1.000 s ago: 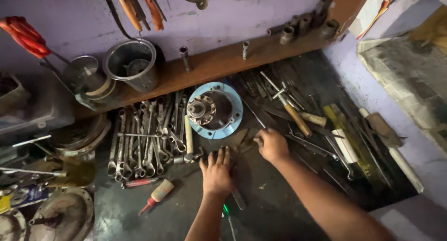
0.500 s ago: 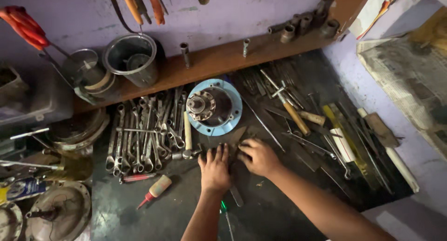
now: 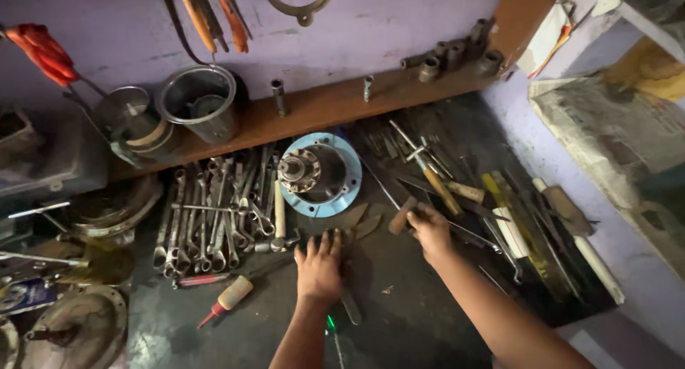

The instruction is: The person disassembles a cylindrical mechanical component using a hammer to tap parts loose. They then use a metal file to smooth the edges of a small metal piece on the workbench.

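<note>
Dark, oil-stained table, seen from above, with a purple wall behind. Left hand: palm down, fingers spread and flat on the table surface, gripping nothing; a slim dark flat tool shows from under its heel, touching or just below it. Right hand: fingers curled around a short, brown-handled tool lying at the near edge of the loose tool pile; the grip looks closed, though the fingertips are partly hidden. That tool appears stiff, of wood and metal, fairly light, probably greasy and so a little slippery; best taken around the wooden handle rather than the metal end. Just beyond both hands: round light-blue metal flange with a geared hub at its centre, likely heavy and rigid. Left of it: spread of steel ring and open-ended spanners, overlapping, with a wooden-handled hammer laid along their right side. Near the left hand: small screwdriver with a pale handle and red tip. Right of the flange: heap of files, chisels and screwdrivers. On the brown wooden shelf: steel pot and several dark sockets.
</note>
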